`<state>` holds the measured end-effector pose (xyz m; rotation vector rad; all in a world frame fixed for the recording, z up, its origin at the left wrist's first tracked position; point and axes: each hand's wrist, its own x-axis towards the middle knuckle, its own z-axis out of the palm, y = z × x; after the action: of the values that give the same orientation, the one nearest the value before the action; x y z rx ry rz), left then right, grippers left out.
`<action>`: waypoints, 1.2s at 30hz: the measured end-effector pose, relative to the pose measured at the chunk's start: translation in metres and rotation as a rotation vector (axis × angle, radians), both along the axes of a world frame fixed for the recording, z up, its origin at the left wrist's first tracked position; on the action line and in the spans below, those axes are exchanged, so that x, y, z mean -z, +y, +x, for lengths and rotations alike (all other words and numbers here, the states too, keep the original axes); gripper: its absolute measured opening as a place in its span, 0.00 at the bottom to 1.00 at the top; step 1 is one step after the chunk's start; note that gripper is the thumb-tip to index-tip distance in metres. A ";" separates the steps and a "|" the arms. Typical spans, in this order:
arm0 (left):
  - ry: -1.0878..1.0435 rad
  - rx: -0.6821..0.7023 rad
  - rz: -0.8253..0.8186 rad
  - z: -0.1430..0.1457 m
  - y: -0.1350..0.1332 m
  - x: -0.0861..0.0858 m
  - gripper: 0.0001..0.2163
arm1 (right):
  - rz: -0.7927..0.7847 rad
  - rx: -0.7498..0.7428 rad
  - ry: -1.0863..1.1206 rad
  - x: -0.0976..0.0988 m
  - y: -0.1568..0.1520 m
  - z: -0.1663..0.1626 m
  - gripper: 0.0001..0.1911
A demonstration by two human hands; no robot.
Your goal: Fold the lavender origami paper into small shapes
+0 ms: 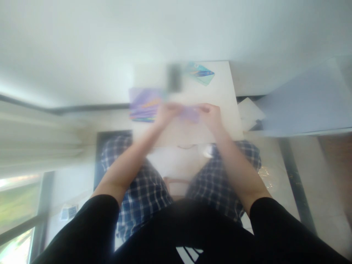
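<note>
Between my two hands is a small purple sheet [189, 114], blurred, that looks like paper. My left hand [168, 112] pinches its left edge, fingers closed. At the opposite edge, my right hand [209, 112] grips it between thumb and fingers. Both hands are above the white table [225, 95]. Beside my left hand lies a larger purple printed sheet [144, 104] with orange streaks, partly covered by that hand. Farther back on the table is a light-blue card [202, 73] with a rocket picture.
A dark, blurred object [174, 77] is at the table's back middle. White pieces [249, 113] lie right of the table, near a large pale panel [305, 99]. A curtain [41, 135] hangs at left. My knees are at the table's near edge.
</note>
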<state>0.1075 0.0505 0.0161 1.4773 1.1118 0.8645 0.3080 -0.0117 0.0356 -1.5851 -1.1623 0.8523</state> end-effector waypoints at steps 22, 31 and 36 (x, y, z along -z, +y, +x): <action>0.000 -0.113 -0.058 -0.004 0.003 -0.008 0.21 | -0.175 -0.243 0.321 0.002 -0.007 -0.013 0.25; -0.007 -0.117 -0.052 -0.005 0.005 -0.010 0.21 | -0.298 -0.286 0.614 -0.015 -0.011 -0.011 0.14; -0.011 -0.115 -0.052 -0.003 0.005 -0.008 0.20 | -0.270 -0.199 0.543 -0.002 -0.003 -0.009 0.16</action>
<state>0.1048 0.0554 0.0239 1.3751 1.2119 0.9154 0.2986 -0.0149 0.0376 -1.3296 -0.8397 1.5131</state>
